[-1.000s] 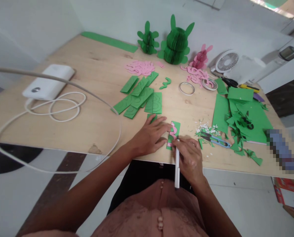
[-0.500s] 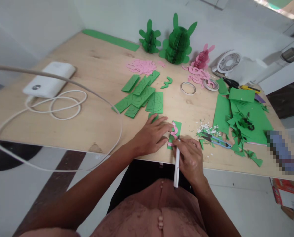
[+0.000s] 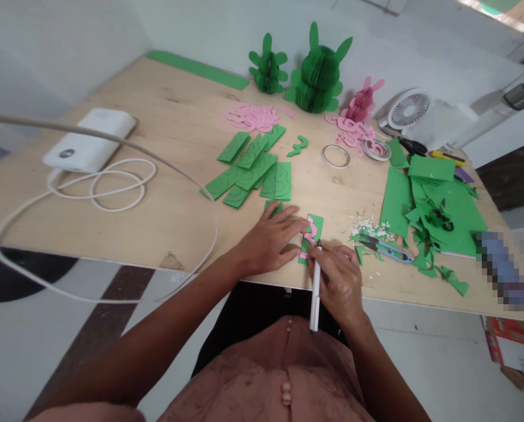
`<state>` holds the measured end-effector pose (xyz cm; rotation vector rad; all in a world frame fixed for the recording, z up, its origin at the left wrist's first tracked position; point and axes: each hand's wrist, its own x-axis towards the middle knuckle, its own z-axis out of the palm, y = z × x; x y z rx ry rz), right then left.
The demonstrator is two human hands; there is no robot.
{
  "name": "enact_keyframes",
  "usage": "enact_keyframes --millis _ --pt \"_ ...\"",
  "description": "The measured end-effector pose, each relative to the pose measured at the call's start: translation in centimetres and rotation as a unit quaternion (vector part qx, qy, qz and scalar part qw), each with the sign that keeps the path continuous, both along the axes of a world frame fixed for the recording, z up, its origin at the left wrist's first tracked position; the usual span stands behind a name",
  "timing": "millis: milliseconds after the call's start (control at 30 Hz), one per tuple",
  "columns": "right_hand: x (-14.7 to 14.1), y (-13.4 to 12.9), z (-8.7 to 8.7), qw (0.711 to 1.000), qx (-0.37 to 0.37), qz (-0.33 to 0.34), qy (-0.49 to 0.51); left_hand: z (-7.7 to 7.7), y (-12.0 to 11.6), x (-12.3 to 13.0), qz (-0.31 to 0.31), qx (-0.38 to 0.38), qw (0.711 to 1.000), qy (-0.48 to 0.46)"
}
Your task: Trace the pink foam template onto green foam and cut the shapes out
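Near the table's front edge lies a small green paper piece point(image 3: 318, 225) with a wavy pink paper cutout point(image 3: 310, 235) on top. My left hand point(image 3: 267, 241) is open with its fingers spread, and its fingertips touch the cutout's left side. A white pen point(image 3: 316, 296) is gripped in my right hand point(image 3: 342, 280), its dark tip near the right edge of the cutout. Part of the green piece is hidden under my fingers. Another green piece point(image 3: 272, 207) shows behind my left fingers. Outlined green strips point(image 3: 253, 170) are stacked further back.
Small scissors point(image 3: 387, 248) lie beside paper scraps point(image 3: 370, 228) on the right, near green sheets point(image 3: 464, 217). Pink cutouts point(image 3: 253, 117), tape rolls point(image 3: 336, 157) and folded paper figures point(image 3: 318, 79) stand further back. A power bank point(image 3: 92, 140) and looped cable point(image 3: 112, 174) occupy the left.
The view has shifted very slightly. Both hands, the pen and the paper pieces look almost unmoved.
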<state>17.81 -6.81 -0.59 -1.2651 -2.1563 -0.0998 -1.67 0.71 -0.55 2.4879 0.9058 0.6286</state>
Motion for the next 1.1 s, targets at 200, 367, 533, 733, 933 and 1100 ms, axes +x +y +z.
enact_keyframes --millis 200,367,533,733,933,1100 --pt "-0.07 0.03 0.11 1.000 0.003 -0.001 -0.007 -0.10 0.03 0.01 0.000 0.007 1.000 -0.002" --pt "0.00 0.01 0.04 1.000 0.007 -0.002 -0.007 -0.09 0.02 -0.02 0.002 0.004 1.000 0.000" --pt "0.00 0.02 0.03 1.000 0.007 -0.001 -0.008 -0.07 0.03 0.00 0.002 0.002 1.000 0.000" --pt "0.03 -0.04 -0.17 1.000 0.007 -0.010 -0.013 -0.12 0.03 0.02 0.002 0.007 1.000 -0.002" --pt "0.08 -0.06 -0.35 1.000 0.014 -0.010 -0.012 -0.24 0.02 0.00 0.000 0.013 1.000 -0.001" --pt "0.11 -0.07 -0.25 1.000 0.012 -0.007 -0.012 -0.20 0.01 0.02 0.000 0.012 1.000 0.001"
